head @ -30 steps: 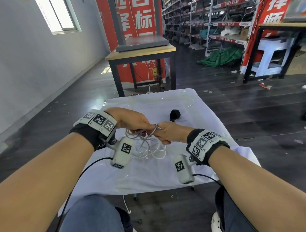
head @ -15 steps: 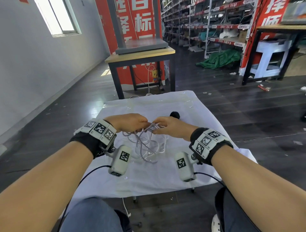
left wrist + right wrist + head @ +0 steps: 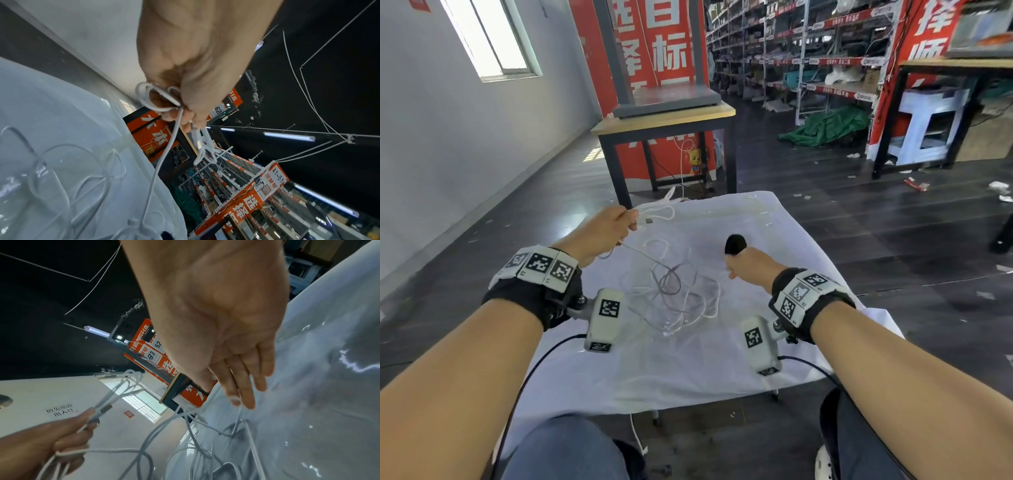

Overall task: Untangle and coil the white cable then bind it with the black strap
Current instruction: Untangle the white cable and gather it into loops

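Most of the white cable (image 3: 674,291) is a loose tangle of loops on the table's white cloth (image 3: 774,240), sitting between our two wrists. One strand runs up and left from that pile into our left hand (image 3: 602,233), which is lifted over the far-left part of the table. Fingers there are curled tight, pinching a few small loops plus the plug end; the left wrist view shows the loops bunched at the fingertips (image 3: 176,113) with the connector sticking out past them.

Our right hand (image 3: 750,263) is on the right side, apart from the left one, held just over the cloth. Fingers (image 3: 242,386) are stretched out fairly straight and close together, not gripping anything, tips down near a strand. Can't tell if they touch it.

Just past that hand, farther from us, sits the black strap (image 3: 735,244), a small dark lump on the cloth, right against the knuckles in the head view.
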`<state>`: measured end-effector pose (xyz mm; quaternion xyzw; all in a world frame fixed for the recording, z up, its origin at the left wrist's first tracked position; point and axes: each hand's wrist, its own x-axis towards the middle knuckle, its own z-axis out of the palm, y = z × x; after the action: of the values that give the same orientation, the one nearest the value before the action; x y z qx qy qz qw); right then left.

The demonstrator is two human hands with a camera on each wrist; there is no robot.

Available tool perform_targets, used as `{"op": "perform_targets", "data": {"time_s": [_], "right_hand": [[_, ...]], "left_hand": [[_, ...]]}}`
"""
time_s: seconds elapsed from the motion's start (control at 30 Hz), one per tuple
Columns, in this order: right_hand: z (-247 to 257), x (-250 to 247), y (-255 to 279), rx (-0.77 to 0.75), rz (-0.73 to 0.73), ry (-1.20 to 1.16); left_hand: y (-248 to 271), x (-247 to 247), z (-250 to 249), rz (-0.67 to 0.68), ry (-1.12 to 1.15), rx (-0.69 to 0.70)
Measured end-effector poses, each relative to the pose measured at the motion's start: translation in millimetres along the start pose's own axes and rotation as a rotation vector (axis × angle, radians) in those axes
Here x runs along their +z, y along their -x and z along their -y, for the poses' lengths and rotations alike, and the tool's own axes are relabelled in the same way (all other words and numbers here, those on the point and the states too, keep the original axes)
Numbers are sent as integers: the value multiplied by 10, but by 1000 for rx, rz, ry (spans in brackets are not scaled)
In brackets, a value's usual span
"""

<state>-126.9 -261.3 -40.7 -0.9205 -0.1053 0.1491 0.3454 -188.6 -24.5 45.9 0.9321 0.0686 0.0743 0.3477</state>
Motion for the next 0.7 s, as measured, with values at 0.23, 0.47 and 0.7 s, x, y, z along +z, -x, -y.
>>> {"op": "perform_targets", "data": {"time_s": [0.23, 0.47, 0.7], "right_hand": [[194, -111, 76, -147, -128, 120], [750, -360, 263, -582, -302, -67], [718, -233, 344, -491, 254, 38]], "left_hand": [[11, -92, -169, -26, -373, 277], [64, -19, -395, 248, -651, 455], [93, -23, -503, 404, -627, 524]]}}
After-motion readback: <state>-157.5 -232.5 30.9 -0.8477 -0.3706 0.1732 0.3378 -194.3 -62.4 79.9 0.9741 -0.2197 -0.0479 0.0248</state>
